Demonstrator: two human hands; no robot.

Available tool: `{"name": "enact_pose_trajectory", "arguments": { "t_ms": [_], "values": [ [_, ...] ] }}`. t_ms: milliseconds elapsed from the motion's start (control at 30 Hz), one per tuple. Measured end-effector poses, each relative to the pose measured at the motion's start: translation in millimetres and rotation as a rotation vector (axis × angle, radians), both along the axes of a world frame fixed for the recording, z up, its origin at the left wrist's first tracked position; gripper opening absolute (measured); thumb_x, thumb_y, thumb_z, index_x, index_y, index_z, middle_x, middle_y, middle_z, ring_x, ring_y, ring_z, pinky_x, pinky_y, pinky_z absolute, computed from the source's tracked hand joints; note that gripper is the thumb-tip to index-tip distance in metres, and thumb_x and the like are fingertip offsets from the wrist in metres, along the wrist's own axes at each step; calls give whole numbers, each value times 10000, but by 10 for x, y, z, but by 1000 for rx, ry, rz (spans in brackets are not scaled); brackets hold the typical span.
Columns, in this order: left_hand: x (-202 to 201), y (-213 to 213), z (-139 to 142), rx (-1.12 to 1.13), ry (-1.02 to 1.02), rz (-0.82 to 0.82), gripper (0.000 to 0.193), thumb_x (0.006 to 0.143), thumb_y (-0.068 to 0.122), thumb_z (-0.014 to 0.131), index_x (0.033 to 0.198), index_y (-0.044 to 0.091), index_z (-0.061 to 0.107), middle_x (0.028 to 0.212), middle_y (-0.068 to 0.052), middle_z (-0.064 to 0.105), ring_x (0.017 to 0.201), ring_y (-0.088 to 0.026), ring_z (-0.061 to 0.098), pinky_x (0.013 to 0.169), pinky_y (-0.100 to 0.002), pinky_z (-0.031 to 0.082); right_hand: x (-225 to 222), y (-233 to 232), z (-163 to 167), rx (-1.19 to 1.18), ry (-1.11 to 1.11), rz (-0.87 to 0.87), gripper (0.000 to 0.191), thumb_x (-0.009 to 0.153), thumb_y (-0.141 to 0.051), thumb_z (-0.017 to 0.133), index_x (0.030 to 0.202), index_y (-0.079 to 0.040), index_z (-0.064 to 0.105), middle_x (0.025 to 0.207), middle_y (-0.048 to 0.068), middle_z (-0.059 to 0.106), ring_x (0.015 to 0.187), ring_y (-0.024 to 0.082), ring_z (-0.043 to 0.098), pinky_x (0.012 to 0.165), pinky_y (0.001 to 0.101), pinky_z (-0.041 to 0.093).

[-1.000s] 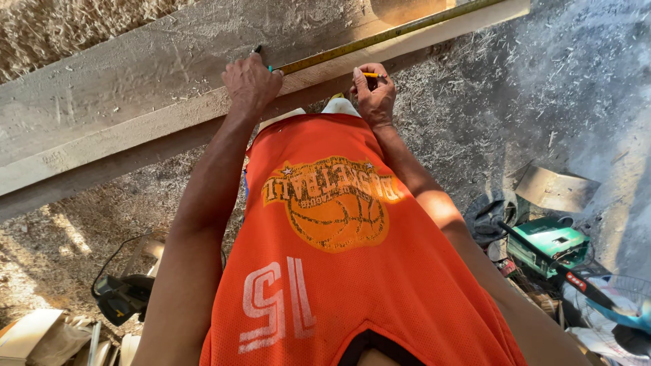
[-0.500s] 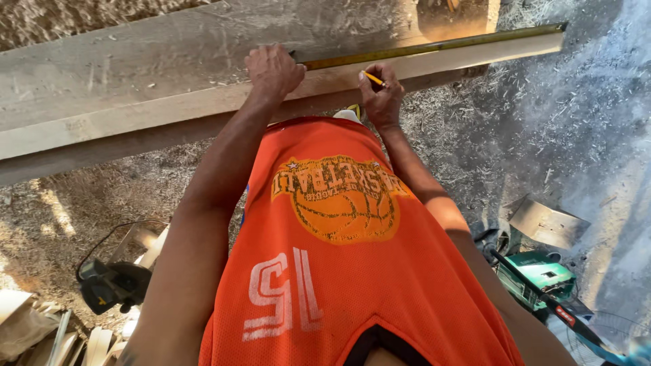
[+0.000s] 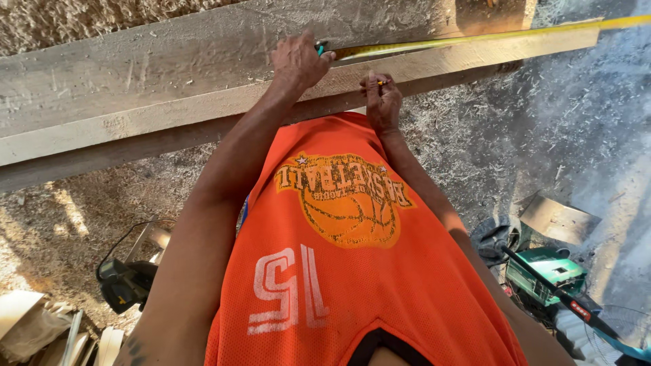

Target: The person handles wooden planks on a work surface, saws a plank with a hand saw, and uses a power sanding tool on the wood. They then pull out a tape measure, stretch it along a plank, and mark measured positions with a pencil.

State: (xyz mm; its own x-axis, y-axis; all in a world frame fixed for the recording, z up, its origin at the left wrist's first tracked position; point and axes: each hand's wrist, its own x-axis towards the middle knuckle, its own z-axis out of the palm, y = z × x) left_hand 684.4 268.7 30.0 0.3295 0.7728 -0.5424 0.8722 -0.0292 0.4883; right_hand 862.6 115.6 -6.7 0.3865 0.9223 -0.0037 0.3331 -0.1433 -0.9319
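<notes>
Yellow metal tape measure blade (image 3: 475, 42) runs out to the right along the long pale wooden plank (image 3: 169, 115), and the left hand (image 3: 298, 62) has its grip pressed down over the blade's near end on the wood. Right hand (image 3: 382, 102) sits just beside it with a narrow pinch grip on a small yellow pencil (image 3: 382, 83), tip at the plank edge. Sawdust-covered floor (image 3: 488, 149) underneath, green power tool (image 3: 546, 271) lying off to the right

A small red label (image 3: 578, 311) with white marks sits on a black bar, far below and to the right of the fingers, beside a green machine (image 3: 546, 273).
</notes>
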Motion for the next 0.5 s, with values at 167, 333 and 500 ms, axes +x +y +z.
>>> {"name": "enact_pose_trajectory", "arguments": {
  "t_ms": [167,333,500],
  "values": [
    [139,12,-32,23,44,55,514,943,551,656,1207,110,642,1097,-151,635,1051,-299,546,889,-516,448,219,33,18,-58,34,-15,390,1094,-353,538,928,-27,672,817,53,744,753,139,695,714,307,561],
    [443,-50,-99,168,65,100,560,916,520,694,1253,76,632,1246,-229,571,1206,-392,491,999,-587,367,695,-14,55,-41,-30,41,371,1102,-340,563,922,-39,685,812,61,742,758,138,707,711,304,573],
    [987,-84,-180,323,58,94,553,923,495,717,1273,77,625,1355,-257,498,1280,-450,430,1036,-612,324,1442,-112,69,-208,-28,-17,283,1055,-300,589,997,-42,691,810,54,714,671,133,671,640,307,541]
  ]
}}
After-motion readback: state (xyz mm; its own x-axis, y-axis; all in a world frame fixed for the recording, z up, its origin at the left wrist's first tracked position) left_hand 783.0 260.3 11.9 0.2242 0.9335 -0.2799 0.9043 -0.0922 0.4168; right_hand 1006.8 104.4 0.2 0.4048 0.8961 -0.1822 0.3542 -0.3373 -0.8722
